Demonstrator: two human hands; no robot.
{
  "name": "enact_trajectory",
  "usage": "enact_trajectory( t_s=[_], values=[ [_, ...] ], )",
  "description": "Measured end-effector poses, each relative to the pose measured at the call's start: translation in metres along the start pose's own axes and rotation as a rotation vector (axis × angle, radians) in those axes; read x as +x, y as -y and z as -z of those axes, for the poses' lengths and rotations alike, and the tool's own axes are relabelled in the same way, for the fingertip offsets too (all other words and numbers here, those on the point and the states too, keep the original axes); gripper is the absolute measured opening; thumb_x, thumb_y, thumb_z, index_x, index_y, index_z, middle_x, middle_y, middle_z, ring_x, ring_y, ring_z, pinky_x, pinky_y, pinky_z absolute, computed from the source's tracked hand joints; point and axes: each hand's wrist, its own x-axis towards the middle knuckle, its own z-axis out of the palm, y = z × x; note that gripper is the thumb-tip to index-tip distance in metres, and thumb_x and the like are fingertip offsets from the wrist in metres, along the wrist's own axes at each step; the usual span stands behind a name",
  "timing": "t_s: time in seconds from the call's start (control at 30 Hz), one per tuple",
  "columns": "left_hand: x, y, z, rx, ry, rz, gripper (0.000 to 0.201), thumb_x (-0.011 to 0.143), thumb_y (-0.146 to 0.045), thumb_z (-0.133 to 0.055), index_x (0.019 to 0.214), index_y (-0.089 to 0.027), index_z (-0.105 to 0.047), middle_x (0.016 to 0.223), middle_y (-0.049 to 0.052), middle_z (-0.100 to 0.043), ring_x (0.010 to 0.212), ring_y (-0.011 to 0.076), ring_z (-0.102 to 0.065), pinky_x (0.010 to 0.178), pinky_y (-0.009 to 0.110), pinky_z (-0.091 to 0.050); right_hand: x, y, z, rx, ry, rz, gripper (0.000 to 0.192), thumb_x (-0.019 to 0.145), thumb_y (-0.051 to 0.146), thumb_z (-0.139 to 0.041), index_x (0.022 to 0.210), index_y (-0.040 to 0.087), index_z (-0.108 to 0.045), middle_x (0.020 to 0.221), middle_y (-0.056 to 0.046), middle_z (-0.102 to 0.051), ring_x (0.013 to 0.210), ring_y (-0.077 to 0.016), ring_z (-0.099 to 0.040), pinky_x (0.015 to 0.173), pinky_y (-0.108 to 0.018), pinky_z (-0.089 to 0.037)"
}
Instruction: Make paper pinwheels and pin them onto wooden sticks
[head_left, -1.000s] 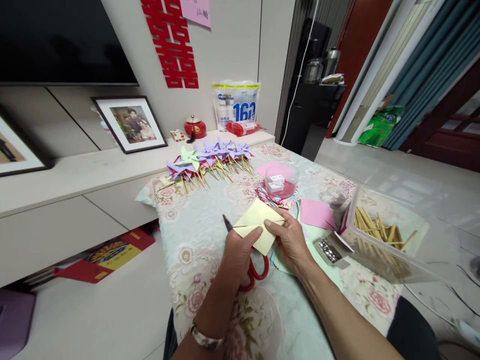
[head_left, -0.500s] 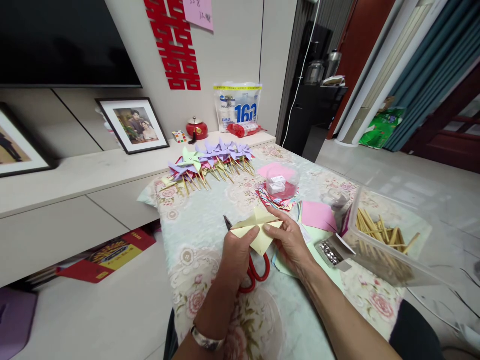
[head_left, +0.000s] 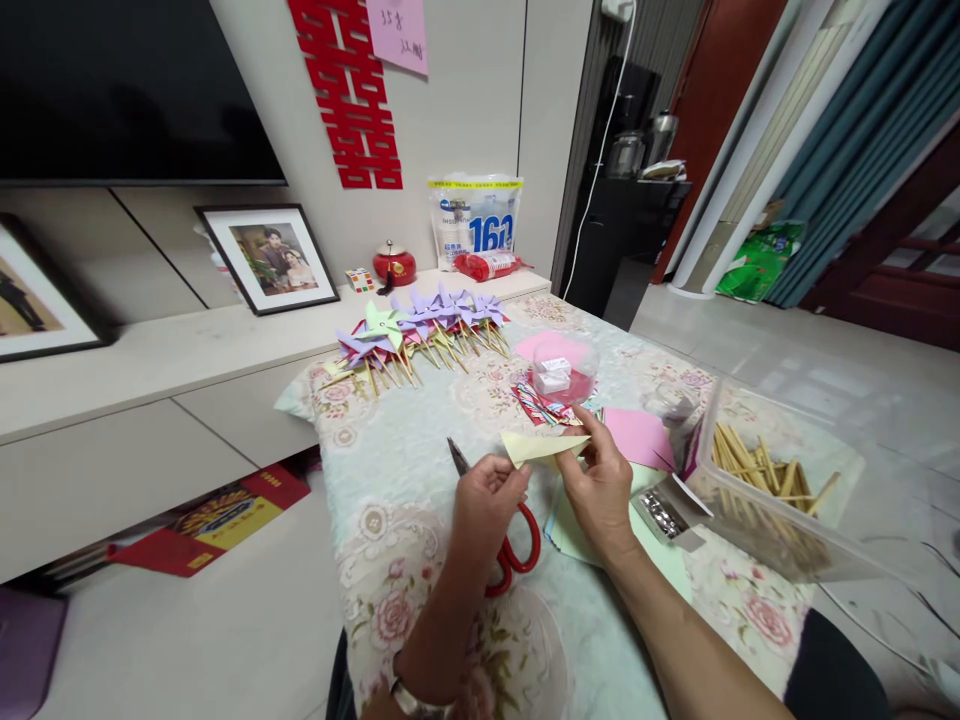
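Observation:
A folded sheet of pale yellow paper (head_left: 536,447) is held above the table between both hands. My left hand (head_left: 487,500) pinches its lower left edge. At the right end, my right hand (head_left: 600,485) grips the paper between thumb and fingers. Beneath my left hand lies a pair of scissors with red handles (head_left: 531,545), blades pointing up and left, partly hidden by the hand. A stack of light green paper sheets (head_left: 574,530) rests under my right wrist, with a pink sheet (head_left: 637,437) just beyond it.
Paper pinwheels (head_left: 420,325) on sticks lie at the far edge of the floral tablecloth (head_left: 420,490). A round clear tub (head_left: 577,365) sits mid-table. On the right are a small box of metal fasteners (head_left: 664,512) and a plastic bin (head_left: 780,535) of wooden sticks.
The yellow paper has been turned and tilted, showing a narrower folded shape. My left hand has shifted its pinch a little rightward, and my right hand has moved slightly right.

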Motion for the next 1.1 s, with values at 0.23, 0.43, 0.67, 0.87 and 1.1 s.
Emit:
enact_trajectory(
  t_s=[0.23,0.43,0.67,0.87,1.1],
  values=[
    [-0.003,0.001,-0.003,-0.114,0.168,-0.061,0.040,0.078,-0.041,-0.072,0.108,-0.014,-0.070,0.102,0.011,-0.075,0.094,0.0228,-0.069,0.076,0.029,-0.054,-0.005,0.000,-0.003,-0.152,0.083,0.332,0.052,0.086,0.011,-0.051,0.138,0.018,-0.052,0.109,-0.012,-0.071,0.094,-0.0243,-0.068,0.086,-0.039,-0.056],
    [-0.004,-0.001,-0.003,-0.351,0.231,-0.103,0.036,0.092,-0.044,-0.054,0.115,-0.020,-0.068,0.122,0.012,-0.069,0.112,0.0265,-0.064,0.087,0.034,-0.053,-0.010,0.005,-0.005,-0.124,0.271,0.431,0.072,0.082,0.002,-0.047,0.151,0.023,-0.035,0.093,-0.005,-0.068,0.085,-0.0237,-0.060,0.078,-0.039,-0.054],
    [-0.003,-0.006,-0.004,-0.455,0.107,-0.011,0.043,0.079,-0.043,-0.071,0.116,-0.021,-0.067,0.117,0.011,-0.072,0.105,0.0275,-0.068,0.083,0.035,-0.055,-0.011,0.012,-0.002,-0.170,0.430,0.492,0.083,0.078,0.001,-0.050,0.154,0.024,-0.025,0.105,-0.007,-0.068,0.096,-0.0280,-0.056,0.084,-0.046,-0.047],
    [0.001,-0.011,0.001,-0.441,-0.065,0.007,0.048,0.066,-0.039,-0.080,0.107,-0.015,-0.070,0.100,0.009,-0.077,0.094,0.0266,-0.071,0.080,0.034,-0.054,-0.012,0.020,0.001,-0.179,0.563,0.560,0.081,0.080,0.001,-0.050,0.153,0.027,-0.025,0.111,-0.007,-0.070,0.109,-0.0305,-0.053,0.091,-0.051,-0.036],
    [0.005,-0.015,0.008,-0.415,-0.180,0.009,0.040,0.061,-0.028,-0.079,0.098,-0.017,-0.073,0.093,0.008,-0.078,0.088,0.0276,-0.071,0.073,0.033,-0.056,-0.004,0.019,0.007,0.044,0.432,0.431,0.062,0.080,0.007,-0.053,0.139,0.027,-0.051,0.118,-0.008,-0.067,0.118,-0.0294,-0.051,0.101,-0.050,-0.040]
  ],
)
